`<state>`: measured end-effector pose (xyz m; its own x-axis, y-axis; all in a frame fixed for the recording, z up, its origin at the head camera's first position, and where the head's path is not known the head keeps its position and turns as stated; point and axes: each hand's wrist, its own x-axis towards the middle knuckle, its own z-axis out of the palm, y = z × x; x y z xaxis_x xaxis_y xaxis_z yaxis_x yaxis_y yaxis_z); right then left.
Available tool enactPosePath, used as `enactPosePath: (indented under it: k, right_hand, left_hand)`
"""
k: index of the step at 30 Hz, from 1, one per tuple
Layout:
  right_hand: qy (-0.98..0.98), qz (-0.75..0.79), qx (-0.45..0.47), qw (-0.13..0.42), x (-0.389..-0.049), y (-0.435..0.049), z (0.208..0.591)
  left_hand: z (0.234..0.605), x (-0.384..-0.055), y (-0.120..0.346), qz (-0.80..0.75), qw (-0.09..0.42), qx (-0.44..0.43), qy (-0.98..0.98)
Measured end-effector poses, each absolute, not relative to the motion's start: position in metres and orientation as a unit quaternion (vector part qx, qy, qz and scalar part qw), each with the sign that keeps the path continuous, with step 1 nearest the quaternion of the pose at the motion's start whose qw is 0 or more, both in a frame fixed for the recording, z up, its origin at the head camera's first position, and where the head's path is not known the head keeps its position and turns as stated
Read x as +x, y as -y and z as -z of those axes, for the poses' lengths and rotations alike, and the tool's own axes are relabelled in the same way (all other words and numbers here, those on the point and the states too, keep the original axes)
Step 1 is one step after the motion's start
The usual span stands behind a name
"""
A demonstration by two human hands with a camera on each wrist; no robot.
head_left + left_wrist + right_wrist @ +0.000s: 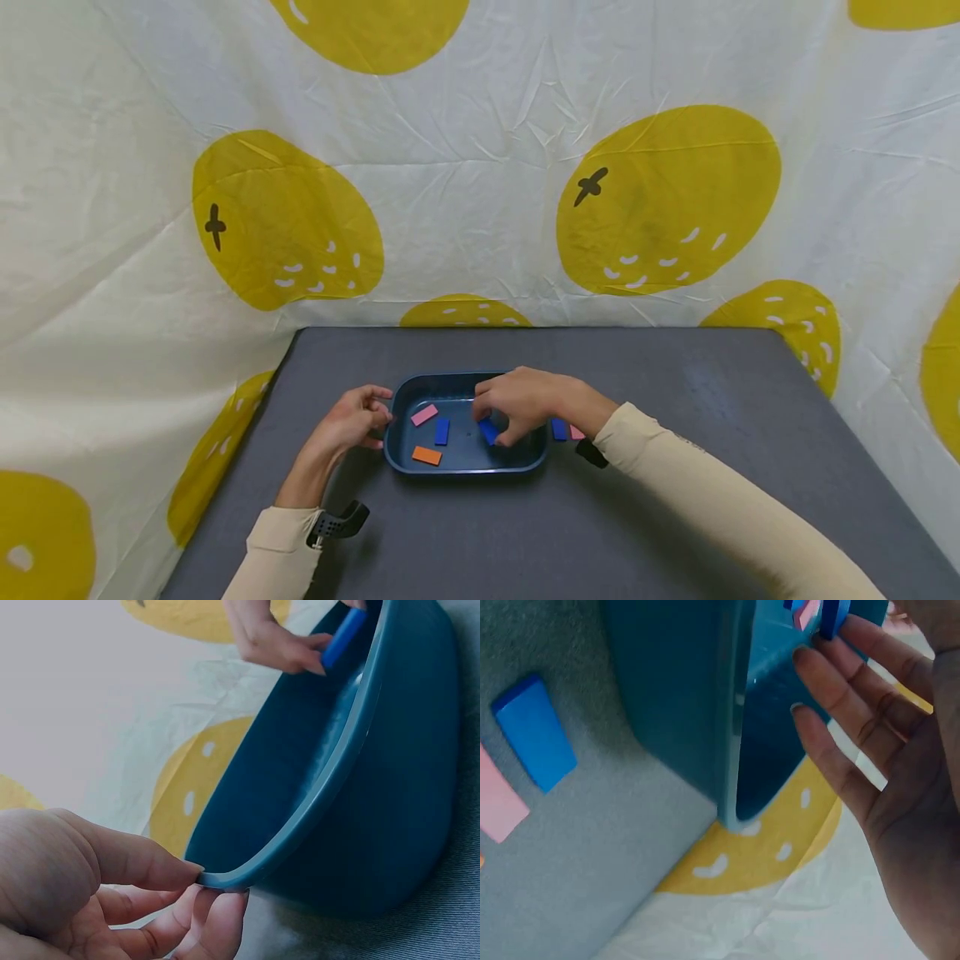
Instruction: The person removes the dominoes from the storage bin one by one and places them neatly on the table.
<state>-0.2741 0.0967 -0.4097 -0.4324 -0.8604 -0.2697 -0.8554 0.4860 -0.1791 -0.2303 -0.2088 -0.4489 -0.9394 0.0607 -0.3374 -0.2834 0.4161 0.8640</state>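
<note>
A dark blue tray [467, 456] sits on the grey table, its long side facing me. At its left end my left hand [351, 423] pinches the rim, thumb on one side and fingertips on the other, as the left wrist view shows. My right hand [525, 402] reaches over the tray's right part and holds a blue rectangular block [488, 431] between thumb and fingers, inside the walls. Lying on the tray floor are a pink block [424, 415], another blue block [442, 432] and an orange block [427, 456].
Right of the tray, on the table [465, 542], lie a blue block [536, 733] and a pink block [496, 796], partly behind the right wrist in the head view. A sliver of orange shows beside them. A white cloth with yellow fruit shapes [667, 200] hangs behind the table.
</note>
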Motion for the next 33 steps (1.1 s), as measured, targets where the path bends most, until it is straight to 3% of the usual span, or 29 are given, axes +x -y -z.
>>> enactPosePath:
  k: [13, 33]
  right_hand:
    - [-0.841, 0.122, -0.492, 0.188, -0.277, -0.128, 0.398]
    - [-0.858, 0.140, -0.468, 0.158, -0.274, -0.169, 0.391]
  left_hand:
    - [0.450, -0.230, 0.209, -0.533, 0.160, -0.068, -0.828]
    - [0.450, -0.231, 0.208, -0.535, 0.157, -0.073, -0.827]
